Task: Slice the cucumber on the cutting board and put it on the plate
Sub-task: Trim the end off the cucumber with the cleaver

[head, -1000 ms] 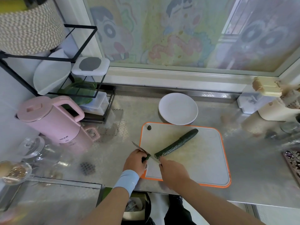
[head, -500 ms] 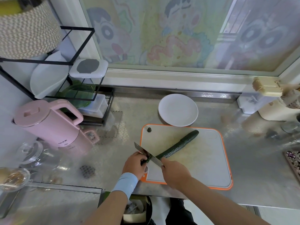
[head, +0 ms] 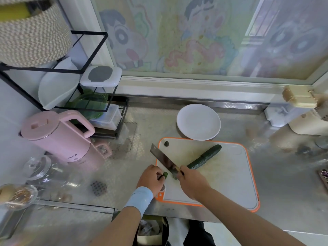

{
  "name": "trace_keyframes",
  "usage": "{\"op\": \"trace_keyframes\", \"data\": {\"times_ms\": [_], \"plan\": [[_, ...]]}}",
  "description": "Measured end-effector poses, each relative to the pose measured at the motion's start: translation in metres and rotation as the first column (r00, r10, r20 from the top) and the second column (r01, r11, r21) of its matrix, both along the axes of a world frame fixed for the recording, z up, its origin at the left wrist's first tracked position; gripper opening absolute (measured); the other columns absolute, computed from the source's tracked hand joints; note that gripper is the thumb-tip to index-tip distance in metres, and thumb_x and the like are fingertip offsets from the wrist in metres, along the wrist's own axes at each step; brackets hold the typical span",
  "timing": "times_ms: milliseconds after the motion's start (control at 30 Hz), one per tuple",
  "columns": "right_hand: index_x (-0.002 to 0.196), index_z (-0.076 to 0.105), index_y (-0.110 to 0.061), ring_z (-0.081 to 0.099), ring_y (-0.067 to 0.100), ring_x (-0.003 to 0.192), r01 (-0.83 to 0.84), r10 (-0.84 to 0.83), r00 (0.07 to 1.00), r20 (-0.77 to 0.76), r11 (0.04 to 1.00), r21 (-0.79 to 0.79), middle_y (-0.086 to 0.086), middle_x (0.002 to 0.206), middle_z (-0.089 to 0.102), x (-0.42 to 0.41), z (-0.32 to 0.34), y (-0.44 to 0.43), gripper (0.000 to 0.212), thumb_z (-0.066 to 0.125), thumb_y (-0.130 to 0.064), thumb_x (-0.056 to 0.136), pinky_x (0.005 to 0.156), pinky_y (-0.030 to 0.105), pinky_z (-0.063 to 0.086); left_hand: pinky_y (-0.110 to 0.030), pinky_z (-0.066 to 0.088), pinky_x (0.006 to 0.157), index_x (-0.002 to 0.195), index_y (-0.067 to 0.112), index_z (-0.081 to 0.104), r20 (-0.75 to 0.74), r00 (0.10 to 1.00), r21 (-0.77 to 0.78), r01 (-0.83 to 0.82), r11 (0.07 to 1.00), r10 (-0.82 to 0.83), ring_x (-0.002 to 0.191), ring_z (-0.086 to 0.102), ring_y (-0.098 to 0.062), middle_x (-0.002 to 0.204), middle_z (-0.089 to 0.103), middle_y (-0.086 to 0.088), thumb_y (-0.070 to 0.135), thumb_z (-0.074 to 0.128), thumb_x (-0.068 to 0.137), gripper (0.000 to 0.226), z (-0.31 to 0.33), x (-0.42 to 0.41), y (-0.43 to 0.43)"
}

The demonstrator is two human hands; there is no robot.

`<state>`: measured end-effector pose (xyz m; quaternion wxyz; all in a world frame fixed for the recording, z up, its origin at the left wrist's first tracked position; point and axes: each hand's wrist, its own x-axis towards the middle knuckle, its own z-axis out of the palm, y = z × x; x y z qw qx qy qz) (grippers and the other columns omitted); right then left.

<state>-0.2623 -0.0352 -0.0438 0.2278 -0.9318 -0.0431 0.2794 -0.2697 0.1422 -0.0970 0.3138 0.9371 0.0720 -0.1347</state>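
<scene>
The right hand (head: 192, 182) is covering the handle of the knife (head: 162, 159), whose blade is hiding the near end of the cucumber (head: 205, 156) on the cutting board (head: 227, 183). At its left edge, the left hand (head: 151, 180) is half covering a green piece (head: 165, 174).

cucumber (head: 205, 157): dark green
cutting board (head: 221, 176): white, orange rim
plate (head: 198, 122): white
kettle (head: 58, 137): pink
basket (head: 32, 31): beige zigzag weave
wristband (head: 139, 197): light blue
</scene>
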Motion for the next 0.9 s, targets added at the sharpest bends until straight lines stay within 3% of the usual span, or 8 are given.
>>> {"op": "trace_keyframes", "data": {"times_ms": [100,233,367,500,633,767,900], "plan": [[0.095,0.047,-0.024,0.057,0.018,0.068,0.039,-0.039,0.999,0.015,0.999,-0.002,0.0,0.079,0.059,0.01,0.009,-0.005,0.025,0.034,-0.043,0.104,0.054,0.029,0.043,-0.027,0.051,0.077,0.089,0.028,0.056,-0.024,0.999,0.008,-0.033,0.999,0.033,0.083,0.054,-0.008,0.092,0.051,0.011,0.03,0.061,0.083,0.008,0.002,0.009,-0.002],[0.094,0.046,-0.022,0.06,0.022,0.068,0.073,-0.072,0.995,0.07,0.997,-0.01,0.0,0.078,0.06,0.02,0.012,-0.015,0.024,0.034,-0.041,0.104,0.06,0.038,0.052,-0.027,0.048,0.076,0.107,0.028,0.056,-0.104,0.992,0.156,0.083,0.984,-0.067,0.091,0.056,-0.016,0.102,0.056,0.005,0.033,0.057,0.081,0.026,0.004,0.024,-0.015],[0.096,0.047,-0.022,0.059,0.021,0.068,0.084,-0.084,0.994,0.066,0.996,-0.001,0.0,0.078,0.06,0.028,0.012,-0.023,0.022,0.035,-0.038,0.104,0.06,0.037,0.05,-0.031,0.051,0.08,0.096,0.023,0.064,-0.16,0.98,0.317,0.161,0.935,-0.114,0.087,0.061,-0.02,0.095,0.065,0.002,0.028,0.052,0.082,0.019,0.007,0.034,-0.029],[0.093,0.046,-0.022,0.059,0.022,0.066,0.109,-0.109,0.991,0.077,0.994,0.005,0.001,0.075,0.06,0.038,0.011,-0.031,0.022,0.035,-0.038,0.104,0.061,0.038,0.051,-0.025,0.051,0.067,0.083,0.025,0.065,-0.151,0.986,0.127,-0.053,0.991,0.072,0.075,0.061,-0.016,0.082,0.065,0.007,0.027,0.052,0.079,0.014,0.009,0.046,-0.034],[0.09,0.045,-0.021,0.059,0.023,0.066,0.15,-0.153,0.985,0.077,0.988,0.036,0.002,0.074,0.06,0.055,0.011,-0.038,0.024,0.035,-0.038,0.104,0.061,0.041,0.053,-0.022,0.044,0.07,0.085,0.029,0.066,-0.144,0.943,-0.081,-0.312,0.946,0.299,0.079,0.06,-0.011,0.087,0.067,0.011,0.027,0.056,0.082,0.011,0.012,0.07,-0.031],[0.09,0.044,-0.018,0.055,0.022,0.066,0.176,-0.18,0.981,0.079,0.983,0.059,0.003,0.073,0.058,0.072,0.01,-0.046,0.024,0.035,-0.035,0.105,0.052,0.035,0.041,-0.022,0.043,0.073,0.094,0.025,0.068,-0.105,0.883,-0.153,-0.468,0.87,0.457,0.085,0.06,-0.014,0.094,0.068,0.007,0.024,0.058,0.085,0.014,0.01,0.094,-0.03],[0.087,0.042,-0.017,0.057,0.025,0.068,0.193,-0.198,0.978,0.066,0.979,0.073,0.003,0.072,0.057,0.087,0.004,-0.052,0.025,0.035,-0.034,0.104,0.053,0.034,0.039,-0.026,0.049,0.07,0.088,0.03,0.072,-0.042,0.904,-0.096,-0.428,0.899,0.426,0.082,0.061,-0.016,0.083,0.065,0.008,0.019,0.063,0.082,0.015,0.001,0.109,-0.029]]}}
